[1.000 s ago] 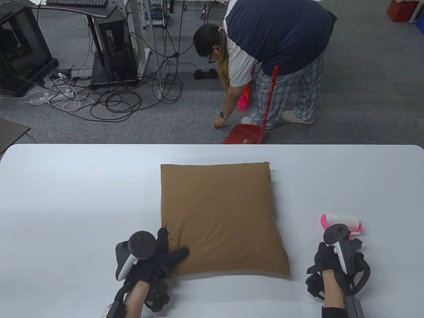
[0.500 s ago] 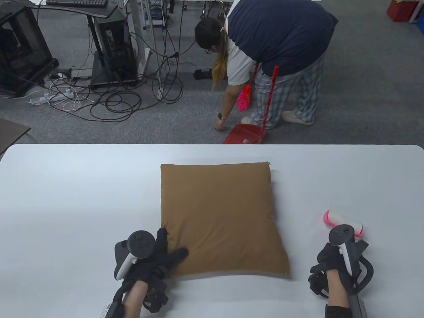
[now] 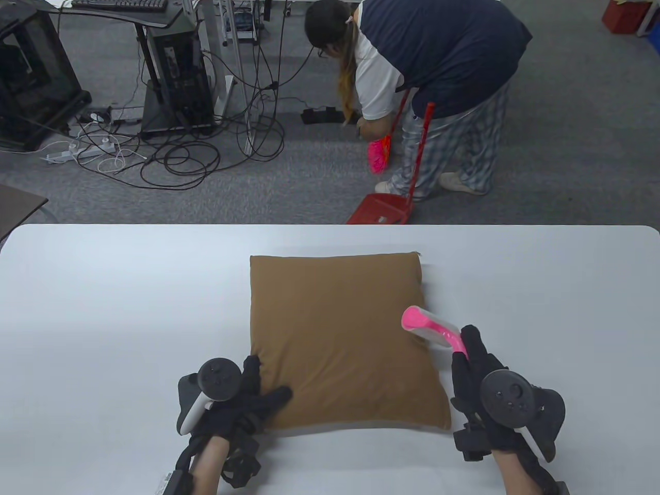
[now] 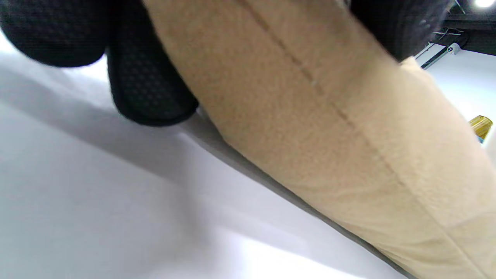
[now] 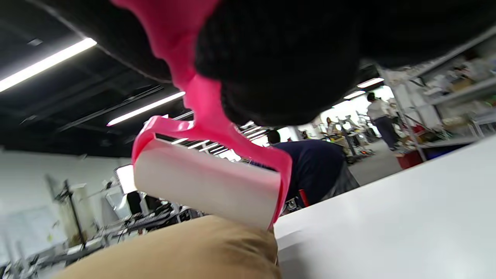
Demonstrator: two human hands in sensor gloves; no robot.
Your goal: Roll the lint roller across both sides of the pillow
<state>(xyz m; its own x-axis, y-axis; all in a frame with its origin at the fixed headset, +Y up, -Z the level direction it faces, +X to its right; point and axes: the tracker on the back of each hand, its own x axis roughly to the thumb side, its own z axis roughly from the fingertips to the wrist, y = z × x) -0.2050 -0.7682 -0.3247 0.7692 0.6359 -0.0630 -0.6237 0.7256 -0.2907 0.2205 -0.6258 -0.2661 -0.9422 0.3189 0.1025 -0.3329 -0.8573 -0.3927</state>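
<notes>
**Lint roller arrives at the pillow's right edge; rolling not yet begun**

Since the earlier frame, the right hand (image 3: 484, 384) has swung in from the right side of the white surface (image 3: 103, 319), carrying the pink-handled lint roller with its white sticky drum (image 3: 430, 330) up to the pillow. Its gloved fingers (image 3: 472, 343) wrap around the pink handle. In the right wrist view the drum (image 5: 205, 186) sits at the pillow's right edge, touching or just above the fabric; which one cannot be told.

The tan, rectangular fabric pillow (image 3: 343, 340) lies flat in the middle of the surface, in the same place as before. The left hand (image 3: 242, 399) has not moved: it rests on the pillow's near left corner, fingers (image 3: 276, 398) spread, pressing the corner down. The left wrist view shows a gloved fingertip (image 4: 149, 93) against the pillow's seamed edge (image 4: 329, 128).

Judging from this, the task is at its very start. The roller is picked up and positioned, but the upper side looks unrolled. Still left: rolling this side, turning the pillow over, and rolling the other side.
</notes>
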